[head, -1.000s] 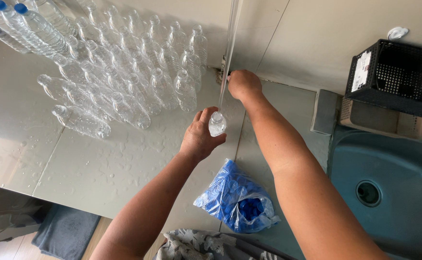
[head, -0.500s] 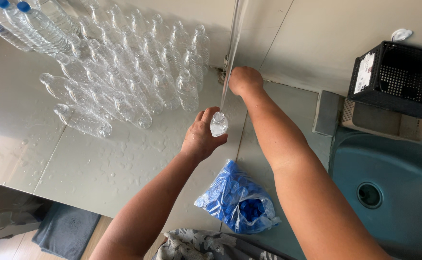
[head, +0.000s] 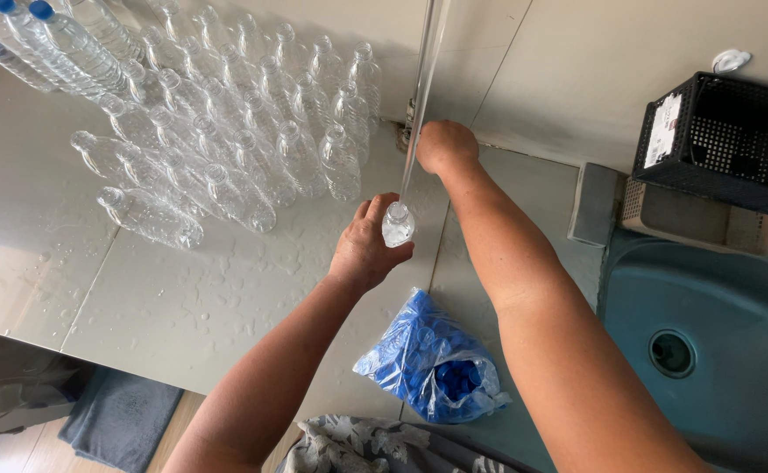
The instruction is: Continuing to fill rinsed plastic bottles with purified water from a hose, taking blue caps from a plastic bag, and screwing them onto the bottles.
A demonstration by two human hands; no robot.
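Head view, hands [head: 364, 250] at bottle [head: 398, 224], uncapped bottles [head: 226, 140], bag of caps [head: 435, 366]

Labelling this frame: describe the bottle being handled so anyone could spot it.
Start at the grey counter left of the sink. Near its back wall a thin clear tube hangs down. The bottle sits right under it, gripped by the left hand: the only clear bottle held, not standing among the uncapped bottles.

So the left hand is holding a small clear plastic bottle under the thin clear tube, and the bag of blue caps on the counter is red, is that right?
Not quite. The head view shows the plastic bag of bottle caps is blue, not red. The rest holds: the left hand holds the small clear plastic bottle under the thin clear tube, and the bag lies on the counter.
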